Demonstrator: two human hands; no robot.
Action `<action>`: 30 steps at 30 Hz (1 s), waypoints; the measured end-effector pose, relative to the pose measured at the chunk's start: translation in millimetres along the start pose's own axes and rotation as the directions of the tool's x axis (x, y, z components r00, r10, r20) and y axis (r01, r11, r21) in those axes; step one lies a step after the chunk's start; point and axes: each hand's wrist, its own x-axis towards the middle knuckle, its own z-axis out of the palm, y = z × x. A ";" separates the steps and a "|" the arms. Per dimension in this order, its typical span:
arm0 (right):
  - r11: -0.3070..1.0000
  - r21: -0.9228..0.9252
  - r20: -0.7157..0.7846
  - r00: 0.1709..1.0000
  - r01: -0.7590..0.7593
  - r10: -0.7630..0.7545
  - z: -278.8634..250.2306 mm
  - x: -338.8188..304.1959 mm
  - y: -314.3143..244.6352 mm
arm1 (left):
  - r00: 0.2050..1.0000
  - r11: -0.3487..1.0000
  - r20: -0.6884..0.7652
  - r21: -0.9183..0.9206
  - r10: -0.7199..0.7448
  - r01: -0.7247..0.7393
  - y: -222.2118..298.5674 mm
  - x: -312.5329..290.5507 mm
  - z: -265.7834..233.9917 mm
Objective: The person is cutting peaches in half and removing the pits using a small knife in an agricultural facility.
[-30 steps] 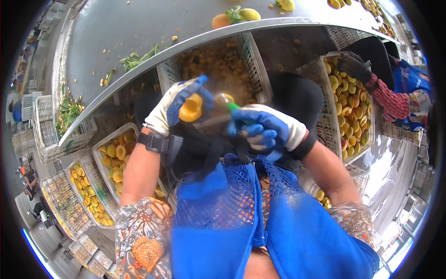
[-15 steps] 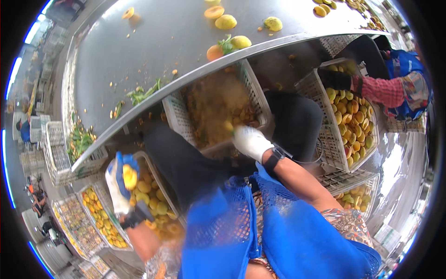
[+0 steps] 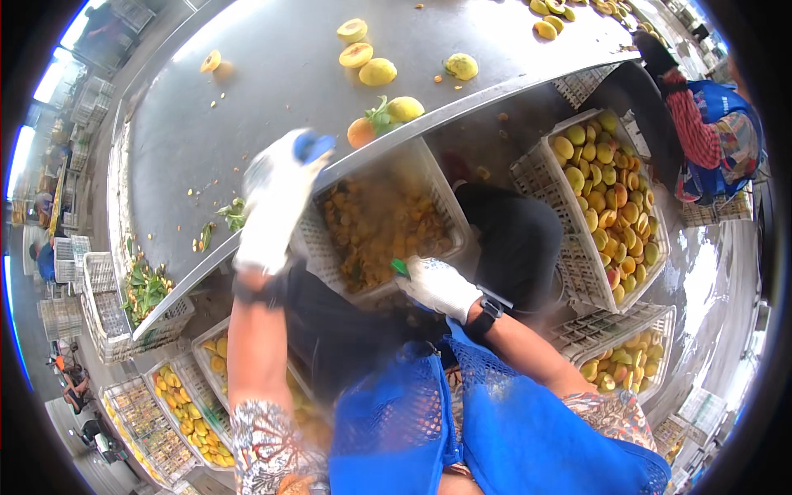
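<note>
My left hand (image 3: 279,186), in a white glove with a blue patch at the fingers, reaches over the near edge of the metal table (image 3: 223,115). Motion smears its fingers, so whether it holds anything is unclear. Closest to it on the table lie a whole peach (image 3: 360,132) with green leaves and a yellow peach (image 3: 405,109). My right hand (image 3: 441,286), white-gloved, is closed round a small tool with a green end (image 3: 400,267); the rest of the tool is hidden. Below the table edge, a crate (image 3: 309,247) of orange-brown peach scraps (image 3: 363,231) stands between my knees.
Peach halves (image 3: 355,55) lie farther back on the table. To the right, a crate (image 3: 569,247) is heaped with yellow peach halves (image 3: 615,202), with another crate (image 3: 667,346) below. More fruit-filled crates (image 3: 177,404) stand at left. A co-worker's arm (image 3: 693,115) reaches in at far right.
My left hand has swung up from the left crate to the table edge; the yellow peach piece seen in it is no longer visible. The co-worker's hand has left the right crate for the table.
</note>
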 end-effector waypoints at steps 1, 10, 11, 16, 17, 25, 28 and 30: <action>1.000 0.000 -0.003 1.000 -0.003 0.003 -6.4 -1.0 -3.8 | 0.995 0.996 0.088 0.067 0.047 -0.053 13.2 23.3 13.3; 0.987 0.163 -0.103 0.995 0.009 0.008 -9.8 5.6 0.1 | 0.944 0.968 0.283 0.136 0.168 -0.213 17.2 81.9 74.1; 0.979 0.203 -0.081 0.997 -0.002 0.019 -10.9 5.5 -3.6 | 0.971 0.981 0.202 0.115 0.128 -0.153 4.1 79.4 69.0; 0.936 0.329 -0.055 0.987 -0.125 0.151 -28.5 1.6 -7.8 | 0.915 0.465 0.278 -0.795 -0.291 0.390 -51.1 35.6 21.9; 0.931 0.347 -0.095 0.983 -0.115 0.157 -26.4 3.2 -5.4 | 0.940 0.191 0.313 -0.923 -0.135 0.335 -69.3 20.2 15.7; 0.750 0.661 -0.125 0.982 -0.025 0.142 -52.3 -5.8 -47.7 | 0.916 -0.787 0.401 -0.569 -0.010 0.241 -28.0 -63.5 39.2; 0.901 0.397 -0.252 0.965 0.174 -0.075 -56.3 -16.6 -80.5 | 0.904 -0.769 0.428 -0.581 -0.010 0.267 -16.2 -79.6 42.8; 0.927 0.288 -0.239 0.955 0.242 -0.175 -53.7 -20.2 -93.2 | 0.913 -0.751 0.406 -0.590 0.042 0.297 -13.5 -84.7 46.1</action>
